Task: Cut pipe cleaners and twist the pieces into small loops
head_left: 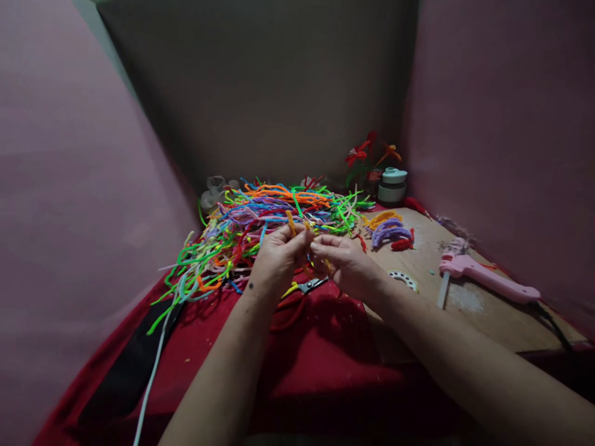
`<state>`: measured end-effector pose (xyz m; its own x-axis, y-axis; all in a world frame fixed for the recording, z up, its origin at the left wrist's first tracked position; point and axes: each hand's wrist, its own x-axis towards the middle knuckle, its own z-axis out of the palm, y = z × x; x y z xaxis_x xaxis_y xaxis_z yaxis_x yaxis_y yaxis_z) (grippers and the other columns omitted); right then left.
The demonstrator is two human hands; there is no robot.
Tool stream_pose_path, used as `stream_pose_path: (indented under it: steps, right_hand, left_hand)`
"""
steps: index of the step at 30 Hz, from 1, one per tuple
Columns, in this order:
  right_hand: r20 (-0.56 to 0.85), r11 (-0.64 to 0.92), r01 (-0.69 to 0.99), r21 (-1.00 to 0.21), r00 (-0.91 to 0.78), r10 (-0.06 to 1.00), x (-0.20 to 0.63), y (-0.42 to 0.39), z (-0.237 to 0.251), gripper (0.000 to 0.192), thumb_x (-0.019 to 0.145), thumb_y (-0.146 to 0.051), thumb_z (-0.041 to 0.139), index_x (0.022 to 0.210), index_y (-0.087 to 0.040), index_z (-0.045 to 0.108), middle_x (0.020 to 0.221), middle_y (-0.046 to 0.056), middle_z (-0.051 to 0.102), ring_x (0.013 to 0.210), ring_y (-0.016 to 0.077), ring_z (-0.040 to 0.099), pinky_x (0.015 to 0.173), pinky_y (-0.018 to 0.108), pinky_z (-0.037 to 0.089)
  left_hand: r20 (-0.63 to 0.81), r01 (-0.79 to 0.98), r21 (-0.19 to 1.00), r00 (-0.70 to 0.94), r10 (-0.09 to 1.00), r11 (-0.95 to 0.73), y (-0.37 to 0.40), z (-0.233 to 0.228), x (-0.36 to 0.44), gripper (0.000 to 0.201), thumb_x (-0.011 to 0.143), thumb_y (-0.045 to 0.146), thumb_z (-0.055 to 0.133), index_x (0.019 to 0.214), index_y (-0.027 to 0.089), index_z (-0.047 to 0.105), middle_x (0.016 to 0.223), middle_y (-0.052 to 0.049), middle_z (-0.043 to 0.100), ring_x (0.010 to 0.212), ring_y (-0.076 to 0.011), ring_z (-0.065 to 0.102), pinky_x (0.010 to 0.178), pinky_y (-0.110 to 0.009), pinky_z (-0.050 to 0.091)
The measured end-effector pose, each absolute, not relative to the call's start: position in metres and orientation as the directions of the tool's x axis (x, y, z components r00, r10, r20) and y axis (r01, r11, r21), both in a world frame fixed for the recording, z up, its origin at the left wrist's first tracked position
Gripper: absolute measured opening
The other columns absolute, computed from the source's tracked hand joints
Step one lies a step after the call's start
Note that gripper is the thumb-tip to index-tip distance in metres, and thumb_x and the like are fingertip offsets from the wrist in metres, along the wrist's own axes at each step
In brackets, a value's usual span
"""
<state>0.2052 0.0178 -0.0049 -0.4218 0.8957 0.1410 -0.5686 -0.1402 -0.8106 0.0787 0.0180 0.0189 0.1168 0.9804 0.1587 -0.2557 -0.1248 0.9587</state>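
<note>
My left hand (282,251) is closed on an orange-yellow pipe cleaner (290,222), whose fuzzy end sticks up above the thumb. Close beside it, my right hand (341,260) pinches with thumb and forefinger at the same pipe cleaner; a bit of the orange-yellow shows below its fingers. The fingertips of both hands nearly meet, so the middle of the piece is mostly hidden. Under the hands lies a pair of scissors (312,285) with dark red handles, partly covered. Behind them spreads a big heap of many-coloured pipe cleaners (279,201).
On the right, a cardboard sheet (418,334) bears a pink glue gun (493,282), a white ring with holes (403,280) and bent purple pieces (390,232). A lidded container (393,186) and red flowers (357,153) stand behind. A pale cable (153,378) crosses the red cloth (209,365).
</note>
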Motion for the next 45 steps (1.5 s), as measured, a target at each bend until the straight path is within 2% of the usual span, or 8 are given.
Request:
stream_pose_path:
  steps: [4,8,13,17,23,34,40,45]
  right_hand:
    - [0.178,-0.132,-0.627,-0.767,-0.406,0.896,0.207,0.021,-0.009,0.013,0.071,-0.024,0.067,0.078,-0.014,0.062,0.074,0.001,0.063,0.068,0.0113,0.059,0.066,0.025,0.048]
    - [0.052,-0.346,-0.532,-0.773,-0.596,0.802,0.207,0.021,-0.017,0.024,0.079,-0.037,0.059,0.072,-0.014,0.057,0.067,0.002,0.061,0.059,0.0148,0.061,0.061,0.033,0.051]
    - [0.105,-0.300,-0.545,-0.783,-0.591,0.800,0.204,0.021,-0.024,0.019,0.080,-0.031,0.059,0.073,-0.015,0.054,0.068,0.002,0.061,0.058,0.0130,0.059,0.057,0.028,0.049]
    - [0.041,-0.357,-0.565,-0.744,-0.571,0.820,0.200,0.018,-0.022,0.010,0.082,-0.025,0.057,0.079,-0.017,0.052,0.065,-0.001,0.056,0.053,0.0094,0.052,0.051,0.022,0.043]
    - [-0.069,-0.392,-0.487,-0.780,-0.556,0.828,0.197,0.012,-0.018,0.011,0.085,-0.025,0.049,0.078,-0.017,0.050,0.053,-0.006,0.040,0.041,0.0052,0.027,0.041,0.017,0.027]
    - [-0.085,-0.418,-0.409,-0.811,-0.625,0.776,0.198,0.010,-0.019,0.021,0.079,-0.020,0.052,0.059,-0.013,0.052,0.045,-0.008,0.026,0.039,0.0047,0.019,0.038,0.019,0.022]
    - [0.067,-0.232,-0.559,-0.796,-0.463,0.884,0.200,0.015,-0.020,0.022,0.078,-0.022,0.056,0.059,-0.015,0.050,0.048,-0.007,0.027,0.041,0.0049,0.021,0.039,0.018,0.027]
    - [0.062,-0.304,-0.574,-0.760,-0.529,0.846,0.202,0.013,-0.012,0.024,0.086,-0.026,0.048,0.069,-0.013,0.058,0.055,-0.003,0.041,0.044,0.0069,0.033,0.043,0.021,0.036]
  left_hand:
    - [0.185,-0.420,0.892,-0.001,0.983,-0.168,0.020,0.020,0.076,0.023,0.066,0.016,0.072,0.072,0.016,0.050,0.054,0.008,0.041,0.041,-0.0012,0.034,0.041,-0.013,0.030]
    - [0.167,-0.443,0.882,-0.028,0.985,-0.162,0.019,0.021,0.073,0.024,0.069,0.016,0.070,0.073,0.016,0.046,0.060,0.006,0.049,0.040,-0.0005,0.033,0.039,-0.013,0.027]
    - [0.190,-0.447,0.876,-0.029,0.981,-0.183,0.015,0.020,0.074,0.020,0.073,0.018,0.066,0.075,0.017,0.046,0.062,0.004,0.054,0.039,-0.0014,0.034,0.037,-0.015,0.026]
    - [0.223,-0.456,0.862,-0.052,0.974,-0.221,0.015,0.017,0.077,0.018,0.076,0.020,0.064,0.077,0.017,0.046,0.063,0.003,0.058,0.042,-0.0033,0.042,0.040,-0.015,0.033]
    - [0.255,-0.438,0.866,-0.028,0.966,-0.241,0.014,0.013,0.082,0.019,0.076,0.025,0.064,0.078,0.017,0.047,0.062,0.003,0.058,0.045,-0.0043,0.046,0.046,-0.016,0.040]
    - [0.324,-0.257,0.903,-0.122,0.938,-0.345,0.017,0.012,0.077,0.021,0.077,0.034,0.064,0.075,0.016,0.053,0.062,0.004,0.051,0.054,-0.0046,0.047,0.052,-0.015,0.039]
    - [0.101,-0.205,0.977,0.218,0.971,-0.055,0.015,0.013,0.066,0.028,0.067,0.029,0.073,0.087,0.013,0.062,0.073,0.000,0.060,0.056,-0.0062,0.053,0.051,-0.017,0.042]
    - [0.036,-0.193,0.981,0.286,0.958,0.021,0.009,0.013,0.067,0.023,0.070,0.032,0.069,0.078,0.012,0.060,0.060,0.000,0.056,0.051,-0.0136,0.058,0.045,-0.025,0.048]
